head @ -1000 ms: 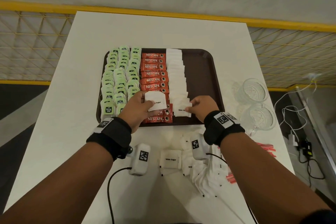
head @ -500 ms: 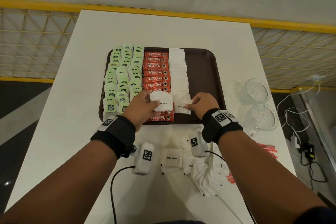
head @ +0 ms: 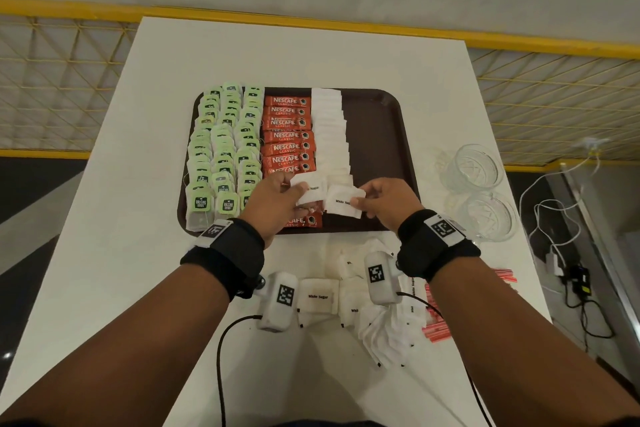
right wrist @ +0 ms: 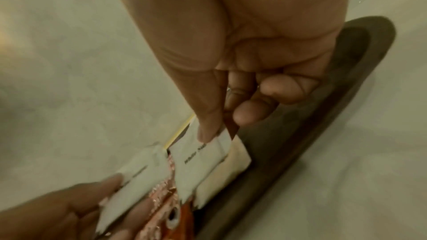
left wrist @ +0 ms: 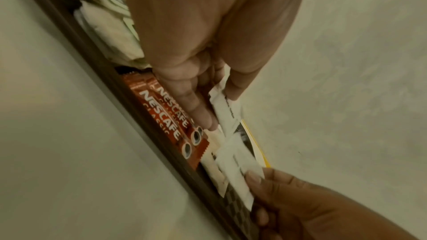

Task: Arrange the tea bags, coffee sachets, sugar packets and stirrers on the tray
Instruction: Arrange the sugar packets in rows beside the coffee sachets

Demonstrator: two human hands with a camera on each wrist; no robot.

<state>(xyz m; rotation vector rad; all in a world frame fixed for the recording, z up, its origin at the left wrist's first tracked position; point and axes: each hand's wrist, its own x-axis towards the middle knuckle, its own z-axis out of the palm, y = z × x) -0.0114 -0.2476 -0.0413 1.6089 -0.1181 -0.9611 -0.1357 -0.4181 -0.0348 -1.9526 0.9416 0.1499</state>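
Now each hand pinches one sugar packet over the tray's (head: 381, 149) near edge: the left hand (head: 273, 201) holds a packet (head: 311, 189) above the coffee sachets (head: 289, 135), the right hand (head: 384, 201) another packet (head: 341, 206) at the near end of the white column (head: 330, 128). To do this well, I judge, lay the right one down first, overlapping the column squarely, then bring the left one across without nudging the sachets. Only the head view shows the tea bags (head: 221, 152) along the tray's left edge, and loose packets (head: 318, 296) and stirrers (head: 436, 322) waiting near the table's near edge. The wrist views alone show thumb and fingertips (right wrist: 208, 130) nipping each packet's corner.
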